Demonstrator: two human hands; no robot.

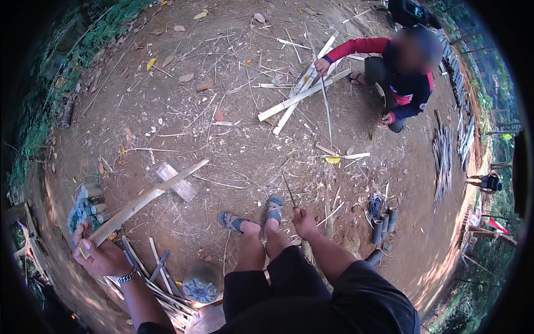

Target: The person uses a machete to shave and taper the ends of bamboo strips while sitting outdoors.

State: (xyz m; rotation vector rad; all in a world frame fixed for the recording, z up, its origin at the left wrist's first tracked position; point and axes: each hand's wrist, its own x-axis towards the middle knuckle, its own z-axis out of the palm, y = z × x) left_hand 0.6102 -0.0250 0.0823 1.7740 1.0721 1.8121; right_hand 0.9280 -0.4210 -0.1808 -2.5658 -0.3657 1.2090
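My left hand [103, 257], wearing a bracelet, is closed around the near end of a long split bamboo slat [133, 206]. The slat slants away to the right and passes over a flat wooden block [181, 183] on the ground; whether the two touch I cannot tell. My right hand [304, 224] grips a knife [289, 190] by its handle, out beyond my right foot. Its thin dark blade points away from me, apart from the slat. My sandalled feet [253, 217] are between the two hands.
A person [409, 72] squats at the far right, one hand at a long thin strip [325, 103] above crossed bamboo slats [295, 103]. Short dark tubes [384, 225] stand at right. A large plastic bottle [201, 286] and loose strips [158, 267] lie near my legs. Shavings litter the dirt.
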